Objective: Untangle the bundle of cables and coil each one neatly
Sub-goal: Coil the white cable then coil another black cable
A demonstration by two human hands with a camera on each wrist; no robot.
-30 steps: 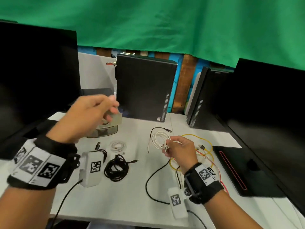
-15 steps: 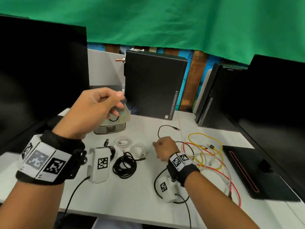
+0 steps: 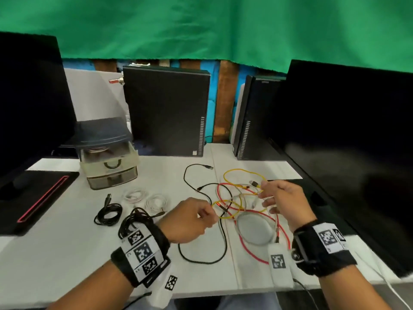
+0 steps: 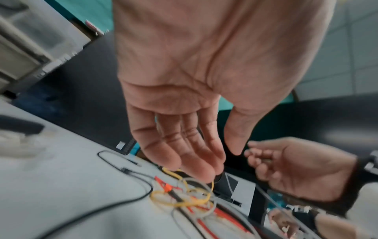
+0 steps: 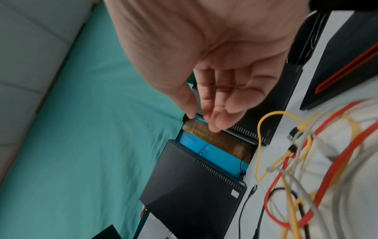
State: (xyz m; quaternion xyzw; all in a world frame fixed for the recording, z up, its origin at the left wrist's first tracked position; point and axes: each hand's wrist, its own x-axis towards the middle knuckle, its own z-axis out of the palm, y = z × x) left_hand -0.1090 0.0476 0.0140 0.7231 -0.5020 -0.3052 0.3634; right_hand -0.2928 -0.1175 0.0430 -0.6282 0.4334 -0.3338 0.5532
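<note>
Item: tangled bundle of cables [image 3: 242,204], yellow, red, grey, black, right of centre on the tabletop [image 3: 67,247]. Light, limp, snag-prone; best lifted by 1 plug end. Left hand [image 3: 190,220] and right hand [image 3: 283,202] hover above, both grips relaxed, holding nothing.

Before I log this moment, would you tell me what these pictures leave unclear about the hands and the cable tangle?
- Head view: left hand seen from its back; any contact with the yellow cable is hidden.
- Left wrist view: motion blur smears the cable tangle.
- Right wrist view: right hand is above the tangle; touch unclear.
- Connector types: too small.
</note>
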